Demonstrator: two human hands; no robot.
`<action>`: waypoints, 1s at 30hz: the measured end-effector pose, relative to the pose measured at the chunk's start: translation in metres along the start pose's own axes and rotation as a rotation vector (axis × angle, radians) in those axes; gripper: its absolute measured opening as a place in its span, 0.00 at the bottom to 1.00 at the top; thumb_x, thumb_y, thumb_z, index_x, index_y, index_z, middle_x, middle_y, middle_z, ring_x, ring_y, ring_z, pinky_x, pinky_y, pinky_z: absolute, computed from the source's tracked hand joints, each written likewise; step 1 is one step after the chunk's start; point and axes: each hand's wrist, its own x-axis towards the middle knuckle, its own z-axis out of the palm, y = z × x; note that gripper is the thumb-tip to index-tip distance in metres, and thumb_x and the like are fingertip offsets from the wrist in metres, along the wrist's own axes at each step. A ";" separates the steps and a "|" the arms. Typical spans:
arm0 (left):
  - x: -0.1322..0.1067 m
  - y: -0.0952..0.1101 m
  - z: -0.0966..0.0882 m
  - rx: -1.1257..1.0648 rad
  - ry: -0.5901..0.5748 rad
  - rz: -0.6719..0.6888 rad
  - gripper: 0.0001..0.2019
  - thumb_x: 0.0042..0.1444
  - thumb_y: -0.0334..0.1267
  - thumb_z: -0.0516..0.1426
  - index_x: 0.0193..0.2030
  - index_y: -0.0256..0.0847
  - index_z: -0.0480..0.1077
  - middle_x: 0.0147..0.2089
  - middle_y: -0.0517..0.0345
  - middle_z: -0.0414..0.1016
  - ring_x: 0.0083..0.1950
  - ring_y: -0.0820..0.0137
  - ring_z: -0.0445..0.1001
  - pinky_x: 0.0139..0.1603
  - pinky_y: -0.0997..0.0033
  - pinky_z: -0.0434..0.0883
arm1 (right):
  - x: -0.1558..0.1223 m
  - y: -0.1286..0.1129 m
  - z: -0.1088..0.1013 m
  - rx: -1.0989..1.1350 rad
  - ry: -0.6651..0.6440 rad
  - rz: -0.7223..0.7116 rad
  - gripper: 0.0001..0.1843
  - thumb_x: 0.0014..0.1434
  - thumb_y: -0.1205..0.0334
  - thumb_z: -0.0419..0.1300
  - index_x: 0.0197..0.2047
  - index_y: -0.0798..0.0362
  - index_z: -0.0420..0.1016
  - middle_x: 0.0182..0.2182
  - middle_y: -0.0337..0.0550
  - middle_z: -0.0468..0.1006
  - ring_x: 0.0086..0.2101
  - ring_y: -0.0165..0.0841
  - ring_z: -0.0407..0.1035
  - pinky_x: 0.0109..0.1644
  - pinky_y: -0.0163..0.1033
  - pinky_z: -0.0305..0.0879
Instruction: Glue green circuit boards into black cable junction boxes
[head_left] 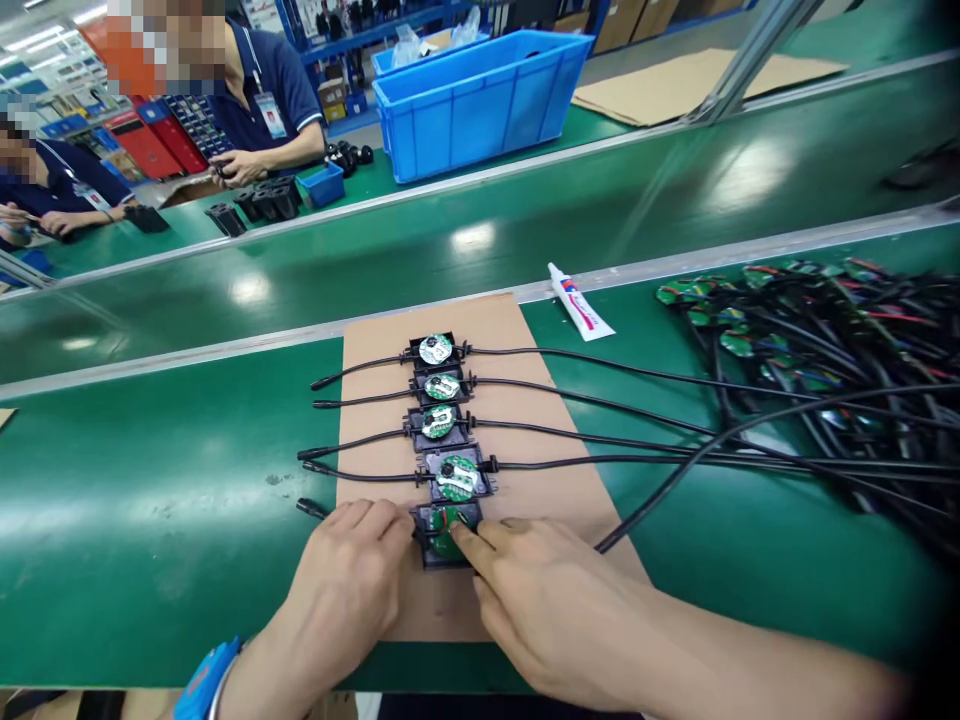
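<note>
Five black plastic housings stand in a column on a brown cardboard sheet (559, 430). Each carries a round green circuit board. On the nearest housing (450, 562), the index finger of my right hand (540, 590) is stretched out and touches the circuit board (444, 545). That hand's other fingers lie beside the housing's right side. My left hand (352, 565) is closed at the housing's left edge, around a short black cable whose plug end (311, 508) pokes out past the knuckles; its fingertips are partly hidden. Just beyond is another housing with its circuit board (457, 478), untouched.
Long black cables run right from the housings to a heap of wired circuit boards (825, 350). A white tube (579, 303) lies behind the cardboard. Across the green conveyor (360, 265) stand a blue bin (480, 110) and two people at work, with black parts (270, 198).
</note>
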 end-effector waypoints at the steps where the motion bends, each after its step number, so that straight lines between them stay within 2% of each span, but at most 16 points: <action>1: -0.002 0.001 -0.001 -0.056 0.059 -0.008 0.14 0.56 0.22 0.49 0.45 0.35 0.70 0.38 0.50 0.74 0.37 0.63 0.72 0.36 0.61 0.75 | -0.003 0.002 -0.004 0.044 0.003 0.019 0.23 0.58 0.65 0.50 0.55 0.59 0.69 0.36 0.49 0.78 0.32 0.41 0.72 0.32 0.42 0.61; 4: -0.005 0.007 0.001 -0.164 0.124 0.091 0.17 0.59 0.23 0.48 0.53 0.32 0.68 0.47 0.46 0.73 0.46 0.62 0.72 0.45 0.60 0.75 | -0.010 0.008 -0.015 0.166 -0.010 0.106 0.16 0.57 0.66 0.51 0.49 0.56 0.68 0.33 0.45 0.76 0.29 0.37 0.70 0.31 0.39 0.59; 6: -0.005 0.010 0.006 -0.189 0.095 0.185 0.17 0.59 0.23 0.48 0.53 0.32 0.68 0.49 0.47 0.74 0.49 0.61 0.71 0.50 0.58 0.73 | -0.013 0.011 -0.019 0.194 -0.025 0.148 0.10 0.56 0.68 0.51 0.42 0.56 0.67 0.30 0.43 0.75 0.27 0.35 0.68 0.30 0.38 0.57; 8: -0.003 0.011 0.013 -0.205 0.070 0.220 0.17 0.59 0.23 0.47 0.51 0.33 0.69 0.50 0.48 0.74 0.49 0.61 0.71 0.53 0.58 0.72 | -0.014 0.013 -0.020 0.192 -0.030 0.143 0.06 0.56 0.69 0.51 0.37 0.55 0.67 0.29 0.42 0.74 0.26 0.33 0.67 0.30 0.38 0.57; 11: -0.002 0.011 0.020 -0.218 0.016 0.218 0.17 0.57 0.22 0.46 0.49 0.32 0.69 0.52 0.48 0.73 0.51 0.62 0.70 0.56 0.59 0.69 | -0.013 0.016 -0.014 0.169 -0.006 0.080 0.07 0.58 0.70 0.49 0.34 0.53 0.67 0.28 0.42 0.73 0.27 0.34 0.67 0.30 0.37 0.56; 14: 0.000 0.011 0.019 -0.211 -0.041 0.224 0.17 0.56 0.21 0.46 0.48 0.31 0.69 0.52 0.47 0.72 0.52 0.62 0.70 0.57 0.59 0.69 | -0.012 0.019 -0.003 0.142 0.123 0.014 0.10 0.61 0.70 0.45 0.33 0.54 0.65 0.28 0.43 0.72 0.27 0.33 0.66 0.29 0.36 0.54; 17: 0.002 0.013 0.015 -0.196 -0.087 0.202 0.18 0.55 0.20 0.45 0.49 0.32 0.68 0.53 0.47 0.72 0.52 0.62 0.70 0.56 0.60 0.69 | -0.011 0.022 0.008 0.152 0.198 0.081 0.12 0.64 0.68 0.43 0.31 0.53 0.62 0.25 0.41 0.69 0.23 0.31 0.63 0.26 0.35 0.51; 19: 0.003 0.014 0.013 -0.172 -0.111 0.194 0.21 0.53 0.19 0.45 0.51 0.32 0.67 0.54 0.47 0.71 0.52 0.62 0.70 0.57 0.60 0.68 | -0.011 0.025 0.014 0.125 0.184 0.163 0.13 0.65 0.66 0.42 0.30 0.53 0.61 0.21 0.38 0.67 0.20 0.30 0.61 0.24 0.35 0.48; 22: 0.004 0.015 0.012 -0.146 -0.133 0.197 0.26 0.49 0.19 0.45 0.56 0.33 0.64 0.54 0.46 0.71 0.52 0.61 0.70 0.55 0.60 0.68 | -0.010 0.027 0.019 0.028 0.117 0.180 0.11 0.62 0.69 0.43 0.30 0.53 0.61 0.18 0.38 0.65 0.17 0.31 0.59 0.22 0.37 0.42; 26: 0.004 0.019 0.018 -0.132 -0.166 0.198 0.33 0.47 0.22 0.48 0.64 0.31 0.56 0.53 0.44 0.71 0.49 0.59 0.70 0.52 0.56 0.68 | -0.006 0.025 0.018 -0.107 -0.061 0.174 0.07 0.55 0.74 0.48 0.33 0.54 0.63 0.22 0.43 0.71 0.19 0.34 0.63 0.23 0.39 0.39; 30: 0.012 0.028 0.025 -0.118 -0.216 0.159 0.32 0.45 0.26 0.51 0.61 0.26 0.60 0.44 0.44 0.73 0.41 0.58 0.69 0.44 0.56 0.70 | 0.002 0.021 0.013 -0.180 -0.109 0.192 0.07 0.53 0.74 0.50 0.33 0.55 0.64 0.24 0.45 0.73 0.21 0.35 0.66 0.24 0.38 0.40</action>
